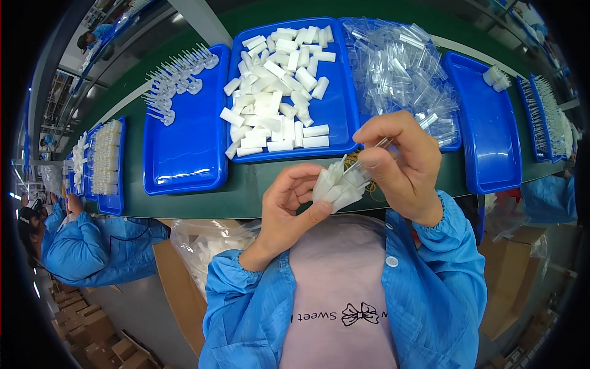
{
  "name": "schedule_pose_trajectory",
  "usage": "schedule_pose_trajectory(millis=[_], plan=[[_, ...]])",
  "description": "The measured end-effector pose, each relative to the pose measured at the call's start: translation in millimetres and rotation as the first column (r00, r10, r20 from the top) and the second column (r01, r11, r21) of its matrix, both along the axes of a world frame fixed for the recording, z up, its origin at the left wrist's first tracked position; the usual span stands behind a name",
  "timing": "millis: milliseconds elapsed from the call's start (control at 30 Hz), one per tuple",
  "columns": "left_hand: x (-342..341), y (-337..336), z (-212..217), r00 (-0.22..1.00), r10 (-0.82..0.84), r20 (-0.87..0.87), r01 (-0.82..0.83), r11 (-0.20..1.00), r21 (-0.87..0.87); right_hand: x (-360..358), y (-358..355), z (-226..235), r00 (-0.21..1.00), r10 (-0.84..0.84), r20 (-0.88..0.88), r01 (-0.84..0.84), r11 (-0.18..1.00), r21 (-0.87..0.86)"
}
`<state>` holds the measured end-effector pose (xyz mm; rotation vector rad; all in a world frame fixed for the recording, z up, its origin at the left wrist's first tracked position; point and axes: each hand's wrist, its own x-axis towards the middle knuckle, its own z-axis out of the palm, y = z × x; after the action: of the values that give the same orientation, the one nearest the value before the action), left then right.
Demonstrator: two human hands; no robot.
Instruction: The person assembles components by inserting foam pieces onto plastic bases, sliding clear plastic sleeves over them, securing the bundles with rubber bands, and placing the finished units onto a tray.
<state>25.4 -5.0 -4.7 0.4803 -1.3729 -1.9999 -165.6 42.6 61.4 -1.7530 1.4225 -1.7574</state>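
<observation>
My left hand (284, 200) is wrapped round a bundle of whitish, translucent flat pieces (335, 189), held in front of my chest. My right hand (410, 169) is closed, its thumb and fingers pinching a thin clear plastic tube (383, 143) right beside the bundle. The tube's lower end is at the bundle's right side; whether it goes in among the pieces I cannot tell. Just behind the bundle, yellowish rubber bands (353, 161) lie at the table edge, partly hidden by my hands.
A blue tray (342, 80) with white foam-like blocks (270, 117) stands ahead. Right of it are clear plastic tubes (399, 67) in a tray, then a blue tray (491, 135) with one small bundle (496, 79). Left, another tray (184, 147) bears thin stemmed pieces (175, 80). A co-worker (92, 246) sits left.
</observation>
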Motion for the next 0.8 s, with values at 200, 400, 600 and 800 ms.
schedule_pose_trajectory(millis=[200, 400, 600, 800], plan=[[-1, -1, 4, 0.996, -0.01, -0.084, 0.017, 0.996, 0.086, 0, 1, 5, 0.98, 0.165, -0.114, -0.127, 0.95, 0.285], [-2, -6, -3, 0.984, 0.103, -0.145, -0.088, 0.99, 0.108, -17, 8, 3, 0.962, 0.264, -0.073, -0.224, 0.911, 0.346], [-4, -1, 3, 0.972, 0.213, -0.101, -0.21, 0.977, 0.038, -1, 19, -7, 0.958, 0.077, 0.275, -0.173, 0.923, 0.344], [-2, -3, -5, 0.979, 0.196, -0.06, -0.2, 0.976, -0.079, 0, 23, -16, 0.986, -0.013, -0.167, 0.036, 0.99, 0.135]])
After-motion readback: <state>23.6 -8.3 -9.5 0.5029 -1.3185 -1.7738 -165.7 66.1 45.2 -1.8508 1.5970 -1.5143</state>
